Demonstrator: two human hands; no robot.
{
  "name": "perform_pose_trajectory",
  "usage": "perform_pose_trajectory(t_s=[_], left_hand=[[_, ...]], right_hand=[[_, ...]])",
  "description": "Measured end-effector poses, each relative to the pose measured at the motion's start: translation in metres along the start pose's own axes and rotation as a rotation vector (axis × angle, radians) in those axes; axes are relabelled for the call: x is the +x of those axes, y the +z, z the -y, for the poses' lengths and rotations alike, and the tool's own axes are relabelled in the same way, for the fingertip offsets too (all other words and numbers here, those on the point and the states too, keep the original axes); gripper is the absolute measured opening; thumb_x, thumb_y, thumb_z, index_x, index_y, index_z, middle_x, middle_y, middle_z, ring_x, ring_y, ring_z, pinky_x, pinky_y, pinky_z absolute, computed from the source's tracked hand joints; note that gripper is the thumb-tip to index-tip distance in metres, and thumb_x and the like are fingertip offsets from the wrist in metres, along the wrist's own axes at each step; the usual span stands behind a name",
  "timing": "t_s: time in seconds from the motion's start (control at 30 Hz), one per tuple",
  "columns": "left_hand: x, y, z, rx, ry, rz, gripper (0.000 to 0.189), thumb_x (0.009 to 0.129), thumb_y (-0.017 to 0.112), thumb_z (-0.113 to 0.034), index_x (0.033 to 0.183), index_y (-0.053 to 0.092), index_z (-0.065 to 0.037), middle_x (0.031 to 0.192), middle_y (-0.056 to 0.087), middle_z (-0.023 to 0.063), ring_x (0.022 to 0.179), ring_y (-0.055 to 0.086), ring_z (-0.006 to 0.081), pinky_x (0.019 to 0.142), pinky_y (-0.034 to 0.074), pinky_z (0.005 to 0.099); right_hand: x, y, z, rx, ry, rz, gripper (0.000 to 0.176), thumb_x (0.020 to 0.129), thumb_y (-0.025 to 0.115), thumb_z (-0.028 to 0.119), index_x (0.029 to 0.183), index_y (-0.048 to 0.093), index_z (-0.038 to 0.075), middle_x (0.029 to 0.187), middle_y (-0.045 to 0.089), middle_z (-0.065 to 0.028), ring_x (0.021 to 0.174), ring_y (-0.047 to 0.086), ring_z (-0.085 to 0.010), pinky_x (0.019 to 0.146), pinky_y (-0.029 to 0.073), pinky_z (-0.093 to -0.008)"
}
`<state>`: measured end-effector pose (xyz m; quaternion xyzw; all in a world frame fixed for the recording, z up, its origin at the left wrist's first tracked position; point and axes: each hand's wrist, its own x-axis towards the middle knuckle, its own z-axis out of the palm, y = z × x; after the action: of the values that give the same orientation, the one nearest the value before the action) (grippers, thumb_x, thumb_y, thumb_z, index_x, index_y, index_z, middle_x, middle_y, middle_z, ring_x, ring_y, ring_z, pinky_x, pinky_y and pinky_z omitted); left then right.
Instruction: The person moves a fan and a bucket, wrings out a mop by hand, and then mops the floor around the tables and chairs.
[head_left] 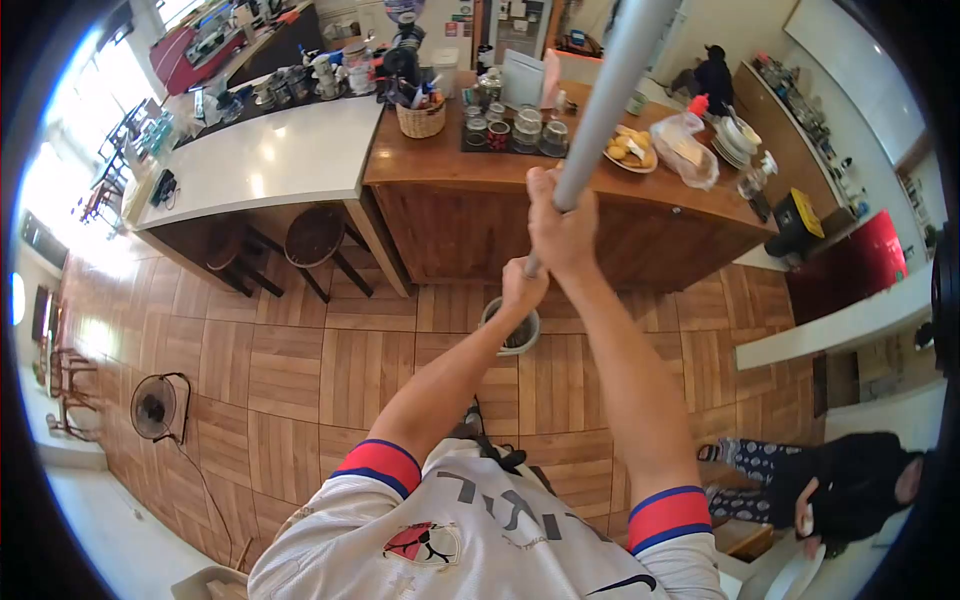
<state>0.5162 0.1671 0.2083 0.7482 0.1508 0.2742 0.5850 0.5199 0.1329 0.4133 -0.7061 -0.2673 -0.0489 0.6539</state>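
Note:
A long grey metal pole (610,95) rises from the middle of the view past its top edge. My right hand (565,222) is wrapped round the pole, higher up. Lower on the same pole, my left hand (524,287) is closed round it. Below my left hand a light bucket (531,341) stands on the floor, with something dark inside that I cannot make out. The pole's lower end is hidden behind my hands.
Ahead is a wooden counter (460,165) with jars, a basket and a plate of yellow food. Stools (318,238) stand under the white counter (270,150). A fan (155,408) is on the floor at left. One person (850,485) stands at lower right, another (712,78) at the back.

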Motion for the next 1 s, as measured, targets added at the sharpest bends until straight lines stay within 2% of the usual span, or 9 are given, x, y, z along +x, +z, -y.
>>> perform_pose_trajectory(t_s=[0.07, 0.3, 0.33, 0.43, 0.6, 0.7, 0.83, 0.93, 1.0], left_hand=[[0.01, 0.007, -0.017, 0.012, -0.005, -0.052, 0.026, 0.079, 0.056, -0.019, 0.063, 0.055, 0.002, 0.058, 0.05, 0.0238, 0.059, 0.049, 0.0444, 0.051, 0.04, 0.0411], [0.019, 0.048, 0.008, -0.171, -0.112, -0.407, 0.032, 0.081, 0.057, -0.02, 0.058, 0.049, 0.002, 0.06, 0.049, 0.0241, 0.065, 0.048, 0.0451, 0.052, 0.04, 0.0425], [0.029, 0.051, 0.015, -0.109, -0.133, -0.422, 0.031, 0.08, 0.057, -0.019, 0.058, 0.05, 0.002, 0.059, 0.049, 0.0235, 0.062, 0.049, 0.0445, 0.051, 0.04, 0.0425], [0.058, 0.024, -0.012, -0.056, -0.17, -0.155, 0.03, 0.079, 0.058, -0.019, 0.058, 0.05, 0.002, 0.058, 0.05, 0.0233, 0.061, 0.048, 0.0443, 0.051, 0.04, 0.0416], [0.097, -0.004, -0.047, -0.075, -0.099, 0.475, 0.042, 0.085, 0.059, -0.031, 0.061, 0.051, 0.001, 0.048, 0.036, 0.0029, 0.048, 0.034, 0.0102, 0.044, 0.034, 0.0336], [0.088, 0.032, -0.042, -0.099, -0.12, -0.061, 0.037, 0.081, 0.063, -0.027, 0.062, 0.049, 0.001, 0.052, 0.038, 0.0131, 0.051, 0.035, 0.0132, 0.048, 0.037, 0.035], [0.084, 0.096, 0.024, 0.091, -0.065, -0.638, 0.026, 0.079, 0.059, -0.014, 0.062, 0.047, 0.001, 0.053, 0.037, 0.0156, 0.05, 0.032, 0.0144, 0.048, 0.036, 0.0341], [0.094, 0.083, -0.009, 0.027, -0.176, -0.519, 0.034, 0.08, 0.058, -0.017, 0.055, 0.045, 0.001, 0.048, 0.036, 0.0126, 0.045, 0.032, 0.0135, 0.045, 0.033, 0.0333], [0.102, 0.064, -0.043, -0.01, -0.302, -0.151, 0.042, 0.082, 0.06, -0.027, 0.053, 0.046, 0.0, 0.045, 0.037, 0.006, 0.044, 0.033, 0.0118, 0.044, 0.032, 0.0321]], right_hand=[[0.019, -0.008, 0.009, 0.096, 0.0, 0.047, 0.036, 0.09, 0.052, 0.022, 0.059, 0.043, 0.006, 0.048, 0.037, 0.0028, 0.04, 0.034, -0.0046, 0.037, 0.028, -0.0244], [0.037, 0.013, -0.069, -0.197, -0.239, -0.23, 0.034, 0.092, 0.051, 0.024, 0.063, 0.04, 0.009, 0.048, 0.035, 0.0054, 0.039, 0.035, -0.0027, 0.035, 0.029, -0.0204], [0.039, 0.012, -0.074, -0.114, -0.05, -0.146, 0.033, 0.091, 0.052, 0.024, 0.064, 0.041, 0.009, 0.049, 0.034, 0.0057, 0.041, 0.035, -0.0037, 0.038, 0.031, -0.0202], [0.076, -0.001, -0.031, 0.202, 0.219, 0.307, 0.04, 0.091, 0.052, 0.028, 0.059, 0.039, 0.008, 0.047, 0.037, 0.0035, 0.042, 0.037, -0.0044, 0.038, 0.029, -0.0233], [0.142, -0.041, 0.005, 0.609, 0.141, 0.913, 0.043, 0.088, 0.056, 0.038, 0.058, 0.038, 0.012, 0.047, 0.035, 0.0065, 0.04, 0.033, -0.0025, 0.038, 0.026, -0.0198], [0.138, -0.032, -0.034, 0.444, 0.241, 0.622, 0.043, 0.089, 0.054, 0.036, 0.057, 0.04, 0.01, 0.047, 0.035, 0.0061, 0.041, 0.033, -0.0031, 0.038, 0.025, -0.0212], [0.124, -0.021, -0.074, 0.214, -0.01, 0.401, 0.045, 0.089, 0.055, 0.035, 0.056, 0.042, 0.009, 0.048, 0.037, 0.006, 0.042, 0.036, -0.0034, 0.037, 0.026, -0.0224], [0.151, -0.034, -0.062, 0.358, 0.079, 0.721, 0.042, 0.09, 0.054, 0.034, 0.058, 0.04, 0.011, 0.047, 0.035, 0.0062, 0.04, 0.034, -0.003, 0.036, 0.025, -0.0208], [0.178, -0.058, -0.036, 0.495, 0.115, 1.041, 0.041, 0.09, 0.053, 0.034, 0.059, 0.038, 0.012, 0.047, 0.034, 0.0063, 0.038, 0.032, -0.003, 0.036, 0.024, -0.0199]])
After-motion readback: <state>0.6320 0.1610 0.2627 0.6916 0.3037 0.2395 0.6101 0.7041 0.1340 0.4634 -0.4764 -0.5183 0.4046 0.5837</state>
